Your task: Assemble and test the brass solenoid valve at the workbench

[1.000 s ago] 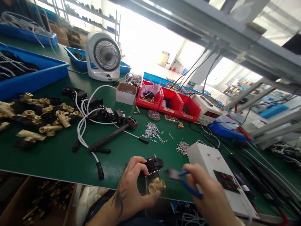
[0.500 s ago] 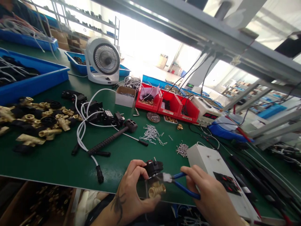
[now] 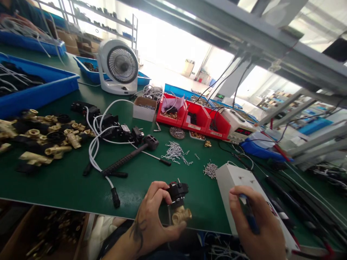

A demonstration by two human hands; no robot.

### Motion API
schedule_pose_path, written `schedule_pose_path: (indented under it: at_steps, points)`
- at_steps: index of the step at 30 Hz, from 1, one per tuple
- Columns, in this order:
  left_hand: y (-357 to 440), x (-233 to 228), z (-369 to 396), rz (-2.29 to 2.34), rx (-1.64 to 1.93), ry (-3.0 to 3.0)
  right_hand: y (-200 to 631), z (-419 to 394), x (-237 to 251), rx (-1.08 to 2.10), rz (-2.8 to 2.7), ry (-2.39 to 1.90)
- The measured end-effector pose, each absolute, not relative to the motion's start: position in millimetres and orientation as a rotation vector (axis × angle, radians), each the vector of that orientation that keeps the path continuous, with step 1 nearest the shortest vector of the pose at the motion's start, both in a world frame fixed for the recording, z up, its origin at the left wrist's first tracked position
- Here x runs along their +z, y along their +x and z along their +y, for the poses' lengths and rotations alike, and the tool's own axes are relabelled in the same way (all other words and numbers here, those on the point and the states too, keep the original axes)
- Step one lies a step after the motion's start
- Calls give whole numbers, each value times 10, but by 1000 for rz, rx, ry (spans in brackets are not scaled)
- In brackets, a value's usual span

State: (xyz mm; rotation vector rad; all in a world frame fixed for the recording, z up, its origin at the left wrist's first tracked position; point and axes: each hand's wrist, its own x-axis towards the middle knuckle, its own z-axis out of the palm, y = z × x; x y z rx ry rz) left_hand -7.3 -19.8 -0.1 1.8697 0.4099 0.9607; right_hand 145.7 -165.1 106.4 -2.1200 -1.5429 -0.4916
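Left hand (image 3: 151,213) grasps one black-capped brass valve (image 3: 182,214) at the near edge of the bench (image 3: 146,177); right hand (image 3: 264,227) clasps blue-handled pliers (image 3: 252,221), partly blurred, over a white box (image 3: 227,187) at the same edge; steel pins (image 3: 210,169), one heap; black mallet (image 3: 130,157); wire clips (image 3: 174,151), one heap; three red bins (image 3: 194,126), toward the far edge

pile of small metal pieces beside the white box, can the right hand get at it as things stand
Probably yes: nothing covers the pile of small metal pieces, and its near side looks open, though the blue-handled tool in the right hand may hamper picking.
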Motion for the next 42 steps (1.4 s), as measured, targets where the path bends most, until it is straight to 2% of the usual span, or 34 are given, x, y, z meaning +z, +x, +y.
schedule_pose_path:
  at_steps: [5, 10, 15, 21, 24, 26, 29, 33, 42]
  points:
    - [-78, -15, -206, 420, 960, 1891, 1497, -1628, 1059, -397, -1927, -2275]
    - [-77, -21, -204, 425, 968, 1914, 1476, -1639, 1125, -524, -1580, -2129]
    - [-81, -13, -204, 434, 976, 1921, 1464, -1663, 1035, -348, -1906, -2331]
    - [-85, -15, -212, 415, 987, 1923, 1436, -1688, 1022, -345, -1552, -2182]
    - [-87, -11, -221, 434, 984, 1930, 1431, -1674, 937, -125, -1731, -2311]
    - [-87, -6, -226, 439, 977, 1928, 1432, -1656, 945, 66, -1662, -2319]
    - [-81, -7, -230, 417, 990, 1912, 1420, -1636, 1020, 330, -1424, -2141]
    - [-82, -22, -240, 386, 958, 1877, 1380, -1590, 969, 689, -1411, -1931]
    - [-95, 8, -311, 449, 902, 1720, 1392, -1422, 775, 857, -1485, -1778]
